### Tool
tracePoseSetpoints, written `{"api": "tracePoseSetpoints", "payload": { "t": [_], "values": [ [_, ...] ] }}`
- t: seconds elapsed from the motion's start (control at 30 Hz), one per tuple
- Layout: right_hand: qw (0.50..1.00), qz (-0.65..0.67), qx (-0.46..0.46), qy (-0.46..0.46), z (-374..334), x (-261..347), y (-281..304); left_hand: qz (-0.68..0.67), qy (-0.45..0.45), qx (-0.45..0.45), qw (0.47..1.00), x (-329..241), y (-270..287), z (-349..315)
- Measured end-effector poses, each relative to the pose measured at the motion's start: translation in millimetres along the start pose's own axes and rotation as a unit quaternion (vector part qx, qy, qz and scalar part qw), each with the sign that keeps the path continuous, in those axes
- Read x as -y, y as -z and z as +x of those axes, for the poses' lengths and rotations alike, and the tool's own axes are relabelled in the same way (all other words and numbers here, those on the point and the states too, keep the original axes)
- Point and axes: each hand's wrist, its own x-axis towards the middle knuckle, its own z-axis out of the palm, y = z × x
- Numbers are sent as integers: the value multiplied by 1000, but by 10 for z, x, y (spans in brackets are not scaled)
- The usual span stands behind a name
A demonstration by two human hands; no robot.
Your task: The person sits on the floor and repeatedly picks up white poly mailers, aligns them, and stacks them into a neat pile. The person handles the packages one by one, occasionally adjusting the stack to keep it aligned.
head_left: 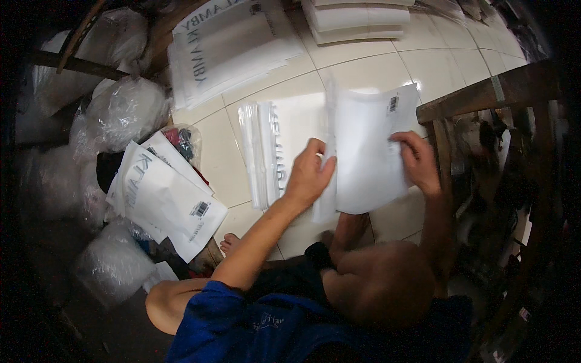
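Between my two hands, raised over the tiled floor, is a white plastic mailing bag point(366, 145) with a small barcode near its upper right corner. My left hand point(310, 172) pinches the bag's left edge, where a strip of it stands folded up. At the right edge, my right hand point(416, 158) grips it with the fingers on top. Just left of my left hand, a pile of folded white bags point(259, 154) with grey lettering lies on the tiles; my forearm and the held bag hide part of it.
A wide stack of printed white bags point(233, 54) lies at the far left, folded white bags point(360, 24) at the far middle. Loose printed bags point(172, 202) and clear plastic-wrapped bundles point(127, 112) crowd the left. A wooden beam point(490, 94) bounds the right side.
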Motion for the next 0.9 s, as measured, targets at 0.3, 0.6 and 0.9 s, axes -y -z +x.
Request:
{"api": "tracePoseSetpoints", "payload": {
  "t": [0.3, 0.6, 0.9],
  "values": [
    [987, 104, -7, -121, -58, 585, -505, -37, -204, -45, 977, -169, -683, -166],
    [981, 38, -34, -185, -467, 513, -34, -128, -160, 208, 956, -363, -914, -409],
    [941, -165, -147, -257, -1286, 159, 597, -209, -140, 211, 945, -215, -402, -318]
  ]
}}
